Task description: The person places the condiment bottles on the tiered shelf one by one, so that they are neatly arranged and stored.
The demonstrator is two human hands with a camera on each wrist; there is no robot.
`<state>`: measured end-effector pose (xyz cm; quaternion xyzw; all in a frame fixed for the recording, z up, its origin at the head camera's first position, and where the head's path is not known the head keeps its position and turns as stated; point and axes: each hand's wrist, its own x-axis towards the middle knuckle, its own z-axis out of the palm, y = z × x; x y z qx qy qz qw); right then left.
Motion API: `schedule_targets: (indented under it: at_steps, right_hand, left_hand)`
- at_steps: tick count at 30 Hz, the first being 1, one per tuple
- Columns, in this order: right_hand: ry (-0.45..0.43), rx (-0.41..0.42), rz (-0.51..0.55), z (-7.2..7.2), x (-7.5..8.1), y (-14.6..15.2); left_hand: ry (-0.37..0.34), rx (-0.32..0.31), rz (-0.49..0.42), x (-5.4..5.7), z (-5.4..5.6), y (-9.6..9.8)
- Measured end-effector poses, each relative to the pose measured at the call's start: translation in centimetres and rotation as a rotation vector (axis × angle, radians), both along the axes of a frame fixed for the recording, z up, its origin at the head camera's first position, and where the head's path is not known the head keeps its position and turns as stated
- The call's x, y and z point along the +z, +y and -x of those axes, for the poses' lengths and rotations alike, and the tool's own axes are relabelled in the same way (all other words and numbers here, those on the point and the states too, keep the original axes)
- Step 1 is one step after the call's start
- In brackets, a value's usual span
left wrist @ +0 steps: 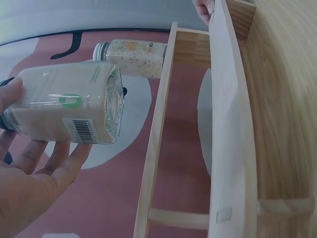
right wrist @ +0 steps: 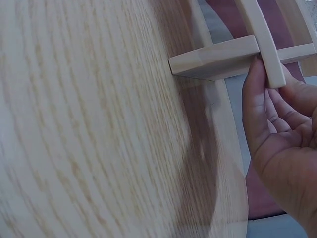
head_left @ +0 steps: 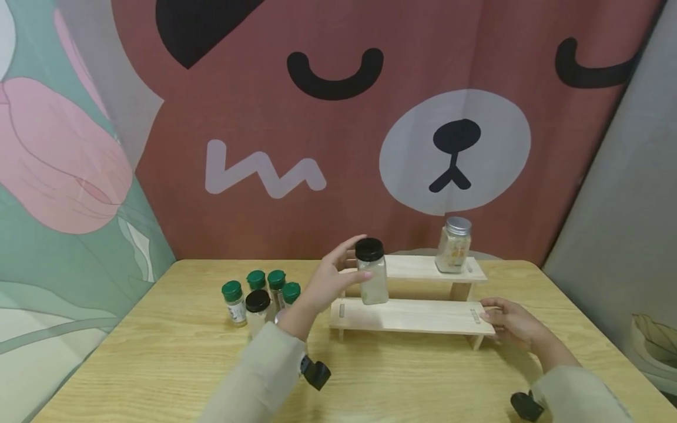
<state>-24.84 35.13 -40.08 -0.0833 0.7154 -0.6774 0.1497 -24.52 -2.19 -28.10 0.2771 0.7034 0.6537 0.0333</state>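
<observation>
My left hand (head_left: 324,283) grips a square clear jar with a black lid (head_left: 375,286), its fingers and thumb around the upper part. The jar is upright, over the left part of a two-step wooden rack (head_left: 409,316). Pale contents fill it, and a barcode label shows on its side in the left wrist view. At the rack's right end, my right hand (head_left: 514,324) pinches the edge of the lower board between thumb and fingers. A silver-lidded jar (head_left: 452,249) with pale flaky contents stands on the right side of the upper board (head_left: 409,268).
Left of the rack, several green-capped spice bottles (head_left: 233,302) stand around another black-lidded jar (head_left: 257,314) on the wooden table (head_left: 158,364). The left forearm partly covers that group. Behind the table hangs a curtain (head_left: 338,129) with a bear face.
</observation>
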Motion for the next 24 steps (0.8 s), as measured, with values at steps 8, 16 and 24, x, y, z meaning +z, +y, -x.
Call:
schedule_targets:
  at_steps: [8,16,24]
  right_hand:
    - [0.016,0.01,-0.002,0.1,-0.3,0.0]
    - [0.008,0.034,0.038,0.1,-0.2,0.4]
    - [-0.005,0.022,0.009,0.2,-0.3,0.0]
  left_hand:
    - [-0.007,0.004,0.006,-1.7,2.9,2.2]
    - [-0.024,0.078,0.018,-1.4,4.1,4.4]
    - [-0.076,0.101,0.026,-1.1,5.5,6.2]
